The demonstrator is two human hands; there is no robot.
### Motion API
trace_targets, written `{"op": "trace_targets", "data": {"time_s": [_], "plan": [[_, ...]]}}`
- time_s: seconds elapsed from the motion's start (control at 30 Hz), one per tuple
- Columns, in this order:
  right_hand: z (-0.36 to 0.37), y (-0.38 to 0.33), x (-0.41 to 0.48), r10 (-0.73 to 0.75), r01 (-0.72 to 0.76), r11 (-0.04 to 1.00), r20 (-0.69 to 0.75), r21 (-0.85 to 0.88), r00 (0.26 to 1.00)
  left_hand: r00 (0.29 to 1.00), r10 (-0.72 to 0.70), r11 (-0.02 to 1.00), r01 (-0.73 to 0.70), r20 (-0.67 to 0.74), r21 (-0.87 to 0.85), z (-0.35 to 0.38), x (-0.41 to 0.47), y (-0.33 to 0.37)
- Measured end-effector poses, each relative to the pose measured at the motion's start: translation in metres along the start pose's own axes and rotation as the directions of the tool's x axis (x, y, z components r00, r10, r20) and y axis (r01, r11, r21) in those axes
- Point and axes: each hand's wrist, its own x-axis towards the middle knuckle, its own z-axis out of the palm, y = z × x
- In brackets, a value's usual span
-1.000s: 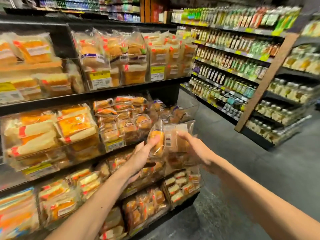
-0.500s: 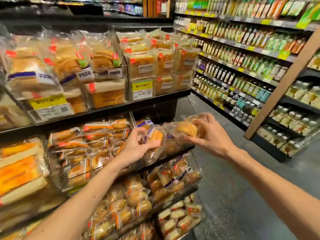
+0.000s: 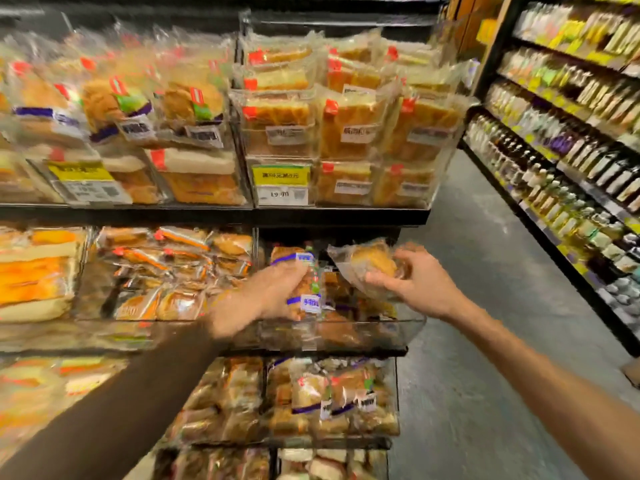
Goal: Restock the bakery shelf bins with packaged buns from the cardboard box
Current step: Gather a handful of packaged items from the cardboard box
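While outstretched — left hand point(image 3: 263, 299), right hand point(image 3: 419, 285) — both curled round bun packets point(image 3: 372, 263).

Left hand point(image 3: 263, 299): arm stretched forward, fingers curled round a labelled bun pack point(image 3: 306, 299).
Right hand point(image 3: 420, 285): arm extended, fingers gripping a clear bun packet point(image 3: 372, 263).

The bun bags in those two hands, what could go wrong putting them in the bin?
The right hand holds the clear-wrapped golden bun over the aisle end of the clear plastic bin, so it might slip and drop to the grey floor. The left hand grips the purple-labelled clear bun pack in a bin already holding packs. Pushing hard could squash buns.
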Motion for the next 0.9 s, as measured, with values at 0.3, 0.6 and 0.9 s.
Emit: {"op": "trace_targets", "data": {"time_s": [0.3, 0.6, 0.9], "plan": [[0.01, -0.009, 0.014, -0.04, 0.029, 0.995, 0.112, 0.096, 0.993, 0.99, -0.076, 0.968, 0.044, 0.121, 0.245, 0.014, 0.013, 0.006], [0.019, -0.01, 0.012, 0.039, -0.048, 0.996, 0.107, 0.081, 0.994, 0.996, 0.028, 0.998, -0.033, 0.088, 0.049, 0.009, 0.017, 0.001], [0.027, -0.004, 0.012, 0.037, -0.039, 0.999, 0.066, 0.019, 0.997, 0.995, -0.098, 0.994, 0.099, -0.025, 0.055, -0.003, 0.021, 0.007]]}}
